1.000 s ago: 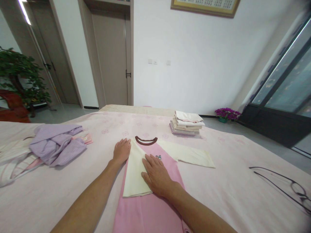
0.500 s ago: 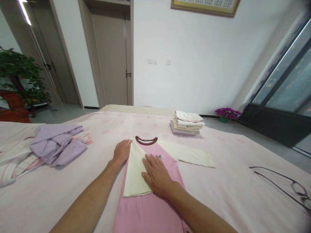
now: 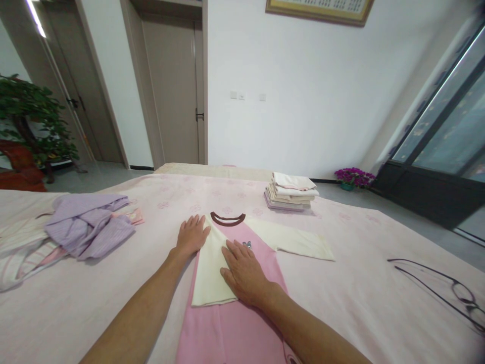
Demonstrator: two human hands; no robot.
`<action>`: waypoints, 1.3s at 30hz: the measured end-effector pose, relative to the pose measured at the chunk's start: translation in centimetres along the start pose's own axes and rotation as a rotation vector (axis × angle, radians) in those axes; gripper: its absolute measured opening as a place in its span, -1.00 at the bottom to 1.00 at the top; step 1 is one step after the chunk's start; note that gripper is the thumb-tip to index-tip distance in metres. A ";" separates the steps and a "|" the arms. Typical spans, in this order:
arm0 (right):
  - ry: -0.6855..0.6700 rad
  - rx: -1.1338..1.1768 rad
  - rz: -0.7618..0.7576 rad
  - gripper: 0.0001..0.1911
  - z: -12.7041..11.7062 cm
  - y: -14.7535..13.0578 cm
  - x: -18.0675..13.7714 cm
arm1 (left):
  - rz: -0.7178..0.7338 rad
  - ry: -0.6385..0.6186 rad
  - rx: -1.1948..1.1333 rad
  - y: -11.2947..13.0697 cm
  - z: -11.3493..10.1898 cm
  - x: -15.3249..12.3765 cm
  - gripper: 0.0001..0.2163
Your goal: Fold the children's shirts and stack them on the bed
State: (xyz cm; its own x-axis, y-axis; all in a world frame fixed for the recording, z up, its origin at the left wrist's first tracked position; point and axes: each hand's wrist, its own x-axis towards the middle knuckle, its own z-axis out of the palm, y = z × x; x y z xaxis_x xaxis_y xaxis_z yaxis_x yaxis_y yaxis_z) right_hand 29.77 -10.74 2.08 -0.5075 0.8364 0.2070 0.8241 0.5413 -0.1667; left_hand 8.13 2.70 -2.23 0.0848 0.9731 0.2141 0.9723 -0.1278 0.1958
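A pink long-sleeved top point(image 3: 235, 328) with cream sleeves and a dark brown neckband lies flat in front of me. Its left sleeve point(image 3: 212, 283) is folded down across the body, while the right sleeve point(image 3: 306, 240) stretches out to the side. My left hand point(image 3: 192, 235) rests open on the folded shoulder edge, fingers pointing away from me. Flat on the chest, partly over the folded sleeve, my right hand point(image 3: 246, 273) is open with its fingers extended. A small dark print shows just beyond its fingertips.
The top lies on a pale pink bedspread point(image 3: 359, 303). Crumpled lilac clothing point(image 3: 91, 225) and striped garments point(image 3: 22, 253) are at the left. A stack of folded clothes point(image 3: 291, 192) stands farther back, and eyeglasses point(image 3: 454, 288) lie at the right.
My left hand's fingers have gone from curled at the shoulder edge to stretched out flat. My right hand stays in place on the top.
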 end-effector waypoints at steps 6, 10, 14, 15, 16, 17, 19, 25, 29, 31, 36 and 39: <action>-0.014 0.012 0.001 -0.45 -0.1 -0.2 -0.1 | 0.007 0.009 0.008 0.0 0.0 -0.1 -0.48; -0.066 0.031 0.050 -0.40 -0.7 -1.0 -0.8 | 0.017 0.006 0.000 -0.1 -0.3 -0.3 -0.49; -0.159 0.062 0.033 -0.34 -2.2 -1.5 -3.9 | 0.046 -0.010 -0.015 -0.4 -0.4 -0.5 -0.48; -0.187 0.074 0.012 -0.32 -2.6 -1.5 -5.0 | 0.053 -0.017 -0.020 -0.5 -0.4 -0.5 -0.47; -0.216 0.089 -0.018 -0.31 -3.1 -1.3 -6.3 | 0.060 -0.024 -0.026 -0.6 -0.4 -0.5 -0.47; -0.239 0.107 -0.051 -0.30 -3.5 -1.0 -7.7 | 0.066 -0.031 -0.032 -0.6 -0.5 -0.5 -0.46; -0.273 0.147 -0.103 -0.29 -4.3 -0.1 -10.4 | 0.079 -0.047 -0.044 -0.7 -0.6 -0.7 -0.46; -0.264 0.190 -0.193 -0.31 -6.5 3.3 -16.1 | 0.151 -0.077 -0.092 -1.0 -1.2 -2.2 -0.43; -0.185 0.199 -0.278 -0.41 -7.5 6.0 -17.2 | 0.217 -0.078 -0.194 -1.1 -2.1 -3.9 -0.43; -0.122 0.205 -0.249 -0.53 -7.6 7.7 -16.9 | 0.253 -0.052 -0.244 -0.5 -3.1 -5.0 -0.49; -0.005 -0.012 0.196 -0.60 -7.1 14.3 -14.1 | 0.424 -0.053 -0.456 4.7 -7.3 -9.0 -0.62; 0.068 -0.138 0.518 -0.56 -7.1 18.7 -11.6 | 0.569 -0.152 -0.594 9.0 -9.4 -11.8 -0.69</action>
State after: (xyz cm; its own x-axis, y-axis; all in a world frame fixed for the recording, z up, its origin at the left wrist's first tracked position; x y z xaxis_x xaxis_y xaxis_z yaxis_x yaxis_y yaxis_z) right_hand 52.89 -10.92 3.37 -0.0125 0.9808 0.1946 0.9899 0.0396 -0.1361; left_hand 13.81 -11.77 5.97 0.5978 0.7396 0.3092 0.4994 -0.6453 0.5781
